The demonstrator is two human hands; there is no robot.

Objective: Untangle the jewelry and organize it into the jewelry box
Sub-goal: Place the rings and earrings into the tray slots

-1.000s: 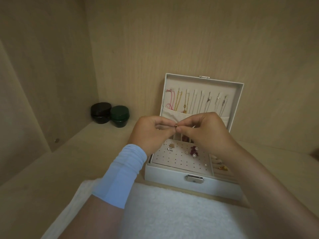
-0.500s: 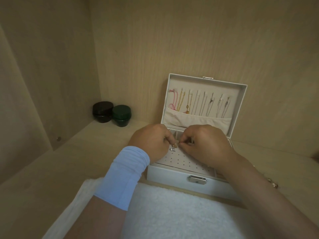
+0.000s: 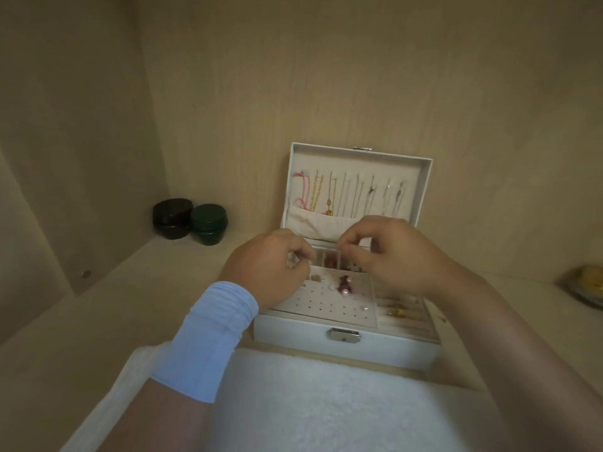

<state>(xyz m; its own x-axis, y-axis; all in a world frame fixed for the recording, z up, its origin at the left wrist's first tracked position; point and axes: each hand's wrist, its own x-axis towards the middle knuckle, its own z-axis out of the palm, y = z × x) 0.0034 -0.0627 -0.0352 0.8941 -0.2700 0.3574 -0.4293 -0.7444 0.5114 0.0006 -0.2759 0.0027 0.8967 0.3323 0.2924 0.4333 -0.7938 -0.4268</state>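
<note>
head | left hand (image 3: pixel 270 272) and right hand (image 3: pixel 398 256), together a moment ago, now parted over box (image 3: pixel 359 350) | fingers pinched on both, holding what: cannot tell | earrings (image 3: pixel 344 285) on panel, chains (image 3: pixel 346 194) in lid | judged: piece likely just seated

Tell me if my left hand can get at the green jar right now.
Probably yes. The green jar stands on open shelf beyond the left hand, left of the jewelry box, with nothing between them. The hand is curled, maybe round something small, which could get in the way.
</note>
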